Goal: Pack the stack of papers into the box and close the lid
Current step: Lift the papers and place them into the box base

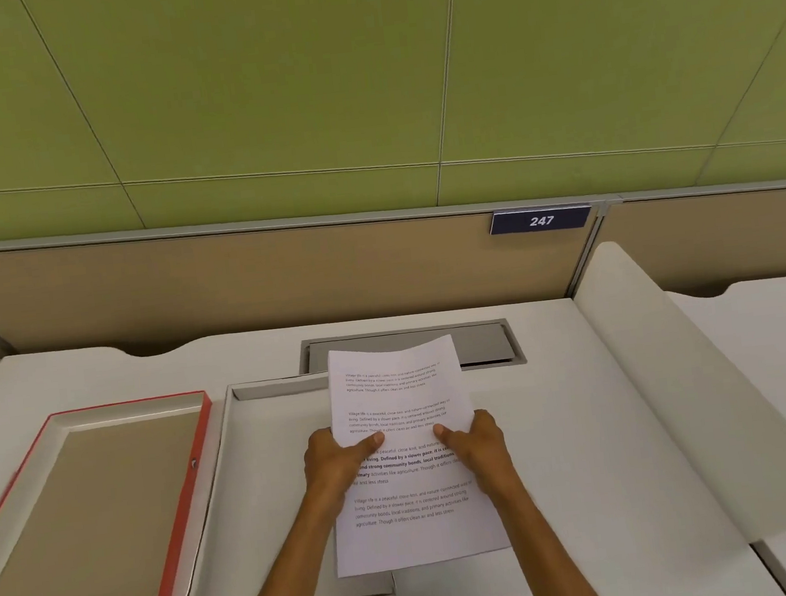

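Note:
I hold a stack of white printed papers [399,394] lifted above the desk, partly over the right side of the open white box [270,437]. My left hand [336,464] grips the stack's left edge, thumb on top. My right hand [477,444] grips the right edge the same way. The box's lid [114,521], red-rimmed with a brown inside, lies face up to the left of the box, touching its side. The box's right wall is hidden behind the papers.
A grey cable hatch [483,344] is set in the white desk [591,447] behind the papers. A rounded white divider [701,386] bounds the desk on the right. A tan partition with a "247" plate [540,220] stands at the back.

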### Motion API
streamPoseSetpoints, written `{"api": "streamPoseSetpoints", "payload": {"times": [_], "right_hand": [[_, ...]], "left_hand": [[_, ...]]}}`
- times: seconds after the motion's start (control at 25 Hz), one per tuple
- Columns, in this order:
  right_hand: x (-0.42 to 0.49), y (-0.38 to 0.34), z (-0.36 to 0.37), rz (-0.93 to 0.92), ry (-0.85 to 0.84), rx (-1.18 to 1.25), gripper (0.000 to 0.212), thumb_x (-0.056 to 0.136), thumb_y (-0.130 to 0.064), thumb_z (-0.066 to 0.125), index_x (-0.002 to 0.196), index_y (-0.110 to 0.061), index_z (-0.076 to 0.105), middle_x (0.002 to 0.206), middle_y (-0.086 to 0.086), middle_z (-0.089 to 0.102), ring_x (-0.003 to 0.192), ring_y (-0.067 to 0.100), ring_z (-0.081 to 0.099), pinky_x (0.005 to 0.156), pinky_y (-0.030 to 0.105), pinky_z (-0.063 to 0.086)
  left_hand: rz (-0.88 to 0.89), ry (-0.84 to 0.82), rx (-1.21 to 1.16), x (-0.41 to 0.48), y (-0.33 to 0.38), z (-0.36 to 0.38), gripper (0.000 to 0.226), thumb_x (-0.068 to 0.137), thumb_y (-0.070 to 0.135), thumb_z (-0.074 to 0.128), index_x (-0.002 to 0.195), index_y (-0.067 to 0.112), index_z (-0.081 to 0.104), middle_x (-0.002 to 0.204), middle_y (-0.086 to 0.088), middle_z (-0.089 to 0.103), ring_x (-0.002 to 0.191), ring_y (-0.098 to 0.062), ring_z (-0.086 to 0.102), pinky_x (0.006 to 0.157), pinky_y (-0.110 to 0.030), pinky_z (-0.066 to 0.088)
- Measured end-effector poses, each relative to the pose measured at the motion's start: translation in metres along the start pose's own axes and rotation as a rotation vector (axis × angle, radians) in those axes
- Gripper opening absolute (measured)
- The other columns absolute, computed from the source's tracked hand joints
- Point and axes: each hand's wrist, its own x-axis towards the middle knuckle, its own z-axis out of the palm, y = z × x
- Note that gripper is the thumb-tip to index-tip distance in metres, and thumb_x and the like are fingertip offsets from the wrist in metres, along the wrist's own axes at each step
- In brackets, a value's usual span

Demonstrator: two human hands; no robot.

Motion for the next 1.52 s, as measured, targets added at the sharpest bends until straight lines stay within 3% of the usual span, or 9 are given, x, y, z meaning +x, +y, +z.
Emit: {"api": "streamPoseSetpoints", "payload": {"times": [0.32,0.4,0.52,0.92,1.2,1.4,1.52], "right_hand": [[-0.018,-0.016,0.108,0.007,-0.070,-0.032,0.042,0.086,-0.029,0.073,0.109,-0.009,0.045,0.121,0.013,0.064,0.104,0.030,0.068,0.089,0.044,0.059],[-0.020,-0.020,0.131,0.010,-0.077,-0.059,0.041,0.086,-0.029,0.072,0.108,-0.009,0.044,0.121,0.013,0.064,0.103,0.029,0.068,0.088,0.043,0.060],[-0.017,-0.024,0.156,0.013,-0.084,-0.104,0.046,0.087,-0.029,0.071,0.115,-0.005,0.044,0.124,0.014,0.063,0.107,0.030,0.068,0.090,0.043,0.059],[-0.004,-0.009,0.199,0.003,-0.045,-0.229,0.050,0.090,-0.026,0.069,0.126,-0.002,0.043,0.129,0.015,0.061,0.113,0.030,0.064,0.089,0.035,0.055],[0.003,0.001,0.209,0.001,0.001,-0.291,0.041,0.091,-0.026,0.066,0.121,-0.004,0.048,0.125,0.014,0.062,0.109,0.029,0.066,0.089,0.034,0.055],[0.011,0.004,0.213,-0.013,0.003,-0.324,0.037,0.091,-0.024,0.066,0.117,-0.002,0.051,0.125,0.015,0.062,0.110,0.030,0.066,0.089,0.035,0.057],[0.013,0.006,0.215,-0.013,0.007,-0.343,0.036,0.092,-0.025,0.065,0.117,-0.003,0.051,0.124,0.015,0.062,0.109,0.029,0.066,0.086,0.032,0.056]], "left_hand": [[-0.035,0.079,0.018,0.012,-0.015,-0.101,0.031,0.069,0.015,0.088,0.097,0.012,0.074,0.102,-0.014,0.077,0.083,-0.030,0.076,0.076,-0.045,0.063],[-0.036,0.098,0.019,0.019,-0.019,-0.121,0.029,0.069,0.012,0.088,0.093,0.014,0.073,0.104,-0.015,0.077,0.082,-0.028,0.075,0.074,-0.041,0.063],[-0.046,0.117,0.051,0.032,-0.026,-0.138,0.040,0.070,0.011,0.087,0.106,0.004,0.071,0.108,-0.018,0.075,0.092,-0.033,0.073,0.083,-0.048,0.061],[-0.067,0.102,0.223,0.067,-0.051,-0.145,0.042,0.078,0.017,0.082,0.114,0.002,0.065,0.119,-0.016,0.071,0.102,-0.033,0.070,0.083,-0.041,0.060],[-0.075,0.097,0.247,0.076,-0.059,-0.142,0.034,0.081,0.018,0.078,0.110,0.007,0.065,0.120,-0.014,0.071,0.101,-0.031,0.071,0.068,-0.030,0.054],[-0.082,0.109,0.239,0.081,-0.064,-0.140,0.037,0.081,0.017,0.078,0.113,0.005,0.064,0.121,-0.015,0.070,0.103,-0.032,0.070,0.077,-0.036,0.056],[-0.086,0.110,0.232,0.082,-0.066,-0.139,0.038,0.081,0.017,0.078,0.114,0.005,0.064,0.122,-0.015,0.070,0.103,-0.032,0.070,0.072,-0.033,0.056]]}}
